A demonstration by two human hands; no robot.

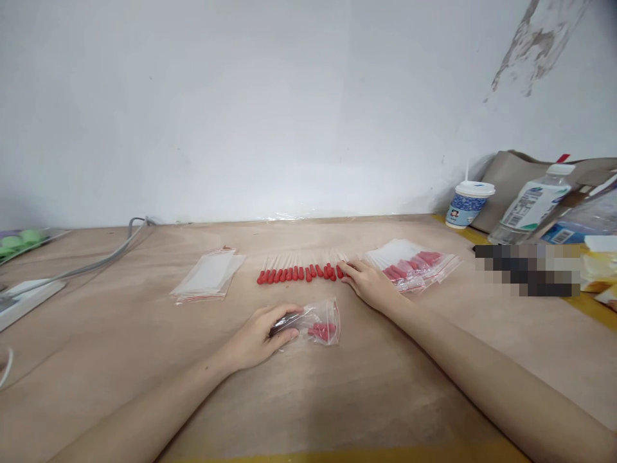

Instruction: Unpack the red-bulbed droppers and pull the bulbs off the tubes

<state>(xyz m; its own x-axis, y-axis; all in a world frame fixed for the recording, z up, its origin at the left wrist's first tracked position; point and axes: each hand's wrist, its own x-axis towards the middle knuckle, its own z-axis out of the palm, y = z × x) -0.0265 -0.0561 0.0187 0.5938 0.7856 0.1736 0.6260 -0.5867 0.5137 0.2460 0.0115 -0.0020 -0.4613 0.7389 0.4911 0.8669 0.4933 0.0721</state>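
My left hand is closed around the end of a clear zip bag, its opening turned to the right. Inside that bag lie a few red bulbs. A row of droppers, with red bulbs toward me and thin clear stems pointing at the wall, lies on the table beyond the bag. At the right end of this row, my right hand has its fingertips closed on a dropper. Just right of that hand is a pile of filled zip bags showing red bulbs.
A stack of flat zip bags lies left of the row. Farther left are a grey cable and a white power strip. At the right stand a paper cup with a straw, a plastic bottle and a grey bag.
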